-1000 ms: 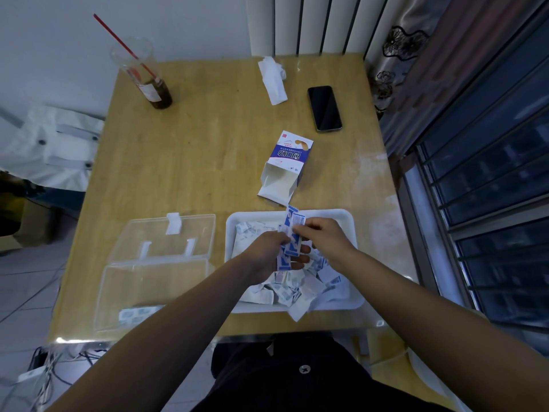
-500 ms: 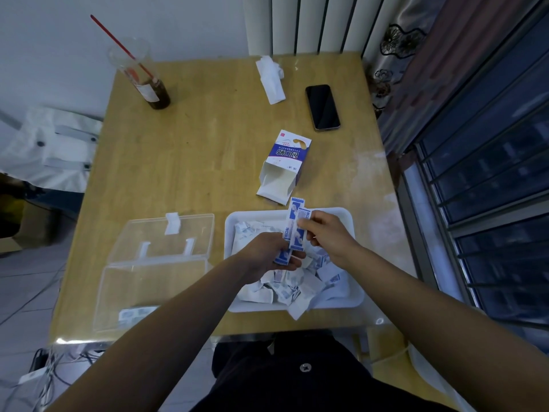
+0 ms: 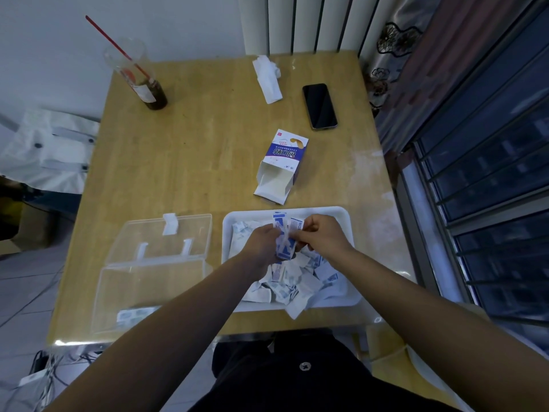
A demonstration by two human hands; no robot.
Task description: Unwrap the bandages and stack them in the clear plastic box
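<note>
The left hand (image 3: 263,243) and right hand (image 3: 319,234) are pinching a blue-and-white paper bandage wrapper (image 3: 283,243) above the white plastic tray (image 3: 348,217); peeling flaps evenly is likely working best.

A single head-worn camera looked forward and steeply down over the tabletop (image 3: 190,162). It sat close above the hands, with the wall at the frame's top.

The tray (image 3: 344,214) is white, its wrappers (image 3: 285,281) white with blue print. Beyond the tray, the carton (image 3: 286,153) is white with a blue band, the phone (image 3: 319,106) black, the straw (image 3: 113,43) red. The table (image 3: 193,162) is tan woodgrain.
</note>
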